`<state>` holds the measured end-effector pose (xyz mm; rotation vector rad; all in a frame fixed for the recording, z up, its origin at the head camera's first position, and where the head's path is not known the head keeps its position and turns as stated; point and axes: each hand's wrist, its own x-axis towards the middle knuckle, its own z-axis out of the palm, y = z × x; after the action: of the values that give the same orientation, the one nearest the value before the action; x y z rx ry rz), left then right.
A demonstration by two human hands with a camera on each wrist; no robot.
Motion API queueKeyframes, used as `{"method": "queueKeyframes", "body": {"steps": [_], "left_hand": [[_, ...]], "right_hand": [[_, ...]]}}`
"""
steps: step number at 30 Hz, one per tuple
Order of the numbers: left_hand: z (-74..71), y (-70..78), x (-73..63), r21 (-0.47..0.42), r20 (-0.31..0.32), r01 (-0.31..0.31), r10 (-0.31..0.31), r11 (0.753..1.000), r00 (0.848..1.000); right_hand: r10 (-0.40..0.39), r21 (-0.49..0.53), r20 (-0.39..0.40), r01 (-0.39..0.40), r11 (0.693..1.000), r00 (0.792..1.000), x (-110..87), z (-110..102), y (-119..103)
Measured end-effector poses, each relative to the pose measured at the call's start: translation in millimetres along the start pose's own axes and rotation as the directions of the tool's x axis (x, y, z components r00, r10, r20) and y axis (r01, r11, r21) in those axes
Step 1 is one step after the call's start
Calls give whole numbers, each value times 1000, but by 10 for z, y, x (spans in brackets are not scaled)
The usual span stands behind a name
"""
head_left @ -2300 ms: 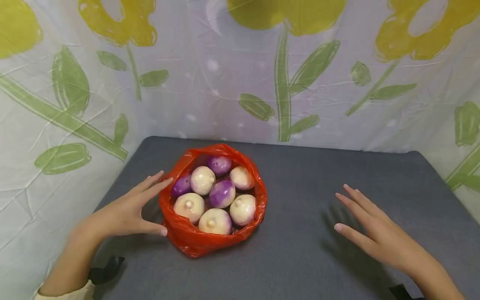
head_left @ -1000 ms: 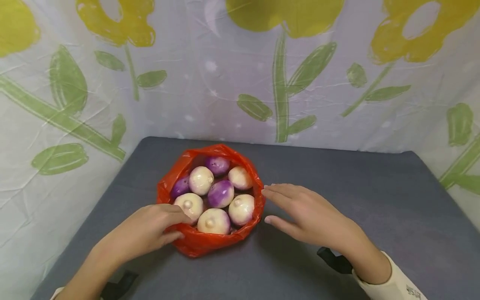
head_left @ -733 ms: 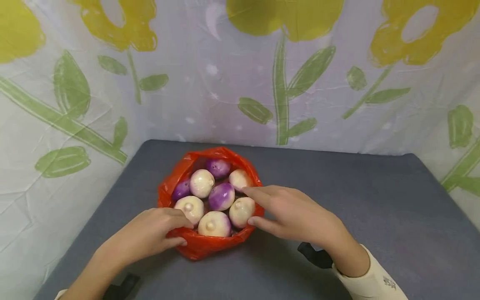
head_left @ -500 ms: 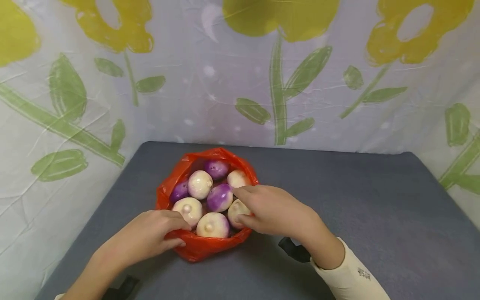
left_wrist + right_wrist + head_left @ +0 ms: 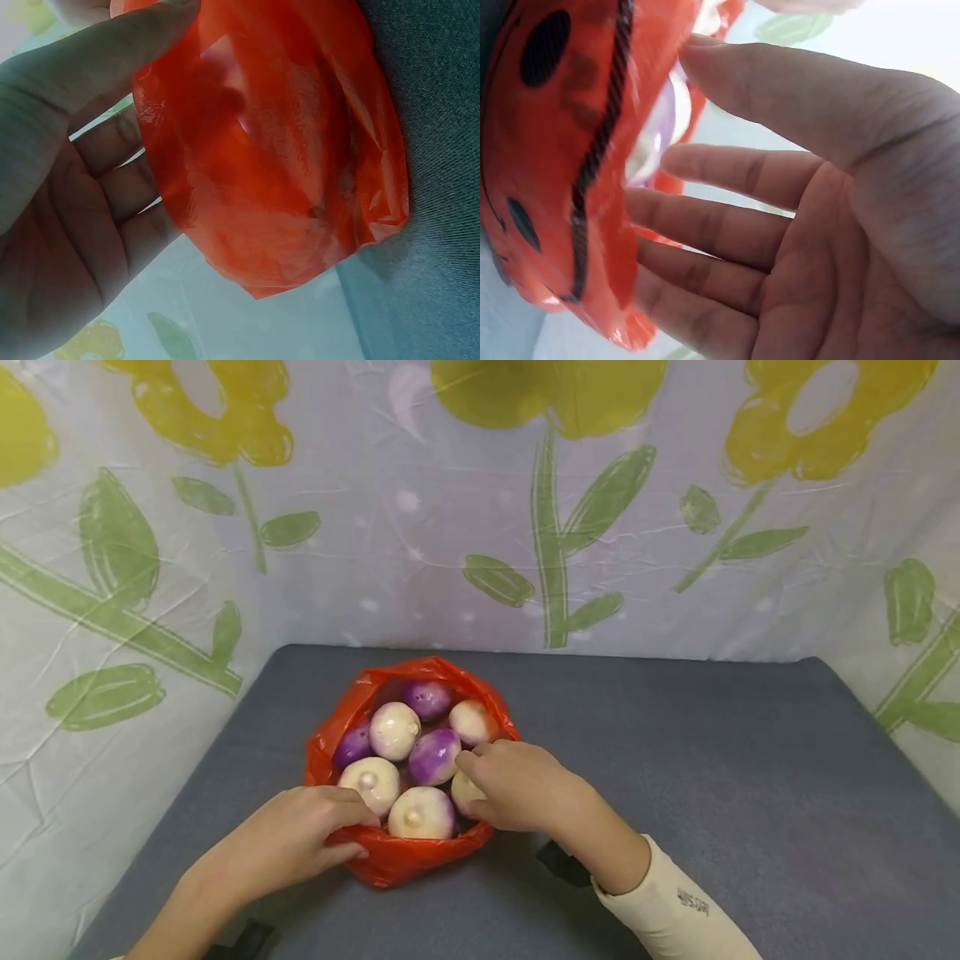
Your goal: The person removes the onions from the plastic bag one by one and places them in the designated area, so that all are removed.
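Note:
A red plastic bag [image 5: 405,860] full of several purple-and-white turnips [image 5: 422,812] stands with its mouth rolled open. My left hand [image 5: 288,831] pinches its near left rim, thumb outside and fingers inside; the left wrist view shows the thumb lying over the red film [image 5: 247,172]. At the right side my right hand [image 5: 521,787] reaches over the rim. Its fingers and thumb spread about a pale turnip [image 5: 465,793], partly hidden under the hand. From the right wrist, thumb and fingers [image 5: 727,225] look wide apart, with a turnip [image 5: 656,135] showing between them.
The bag rests on the left part of a dark grey table [image 5: 675,752]. A pale cloth with printed flowers [image 5: 360,527] hangs behind and along both sides. Dark wrist straps [image 5: 562,864] sit below the hands.
My left hand has come down from beside the bag to hold its near rim. The right hand has moved left from over the table into the bag's mouth, its fingers drawing in about a turnip.

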<state>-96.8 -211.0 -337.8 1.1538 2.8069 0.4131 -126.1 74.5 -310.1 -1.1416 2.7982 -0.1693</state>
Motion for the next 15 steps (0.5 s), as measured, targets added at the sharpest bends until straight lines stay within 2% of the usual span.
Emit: {"method": "queueKeyframes", "body": {"steps": [3, 10, 15], "left_hand": [[10, -6, 3, -5, -3, -5, 5, 1000, 1000], [50, -26, 11, -6, -50, -63, 62, 998, 997], [57, -23, 4, -14, -66, -84, 83, 996, 994]], "right_hand": [[-13, -3, 1, 13, 1000, 1000, 26, 58, 2], [28, -11, -42, -29, 1000, 999, 78, 154, -27], [52, -20, -38, -53, 998, 998, 107, 174, -55]]}}
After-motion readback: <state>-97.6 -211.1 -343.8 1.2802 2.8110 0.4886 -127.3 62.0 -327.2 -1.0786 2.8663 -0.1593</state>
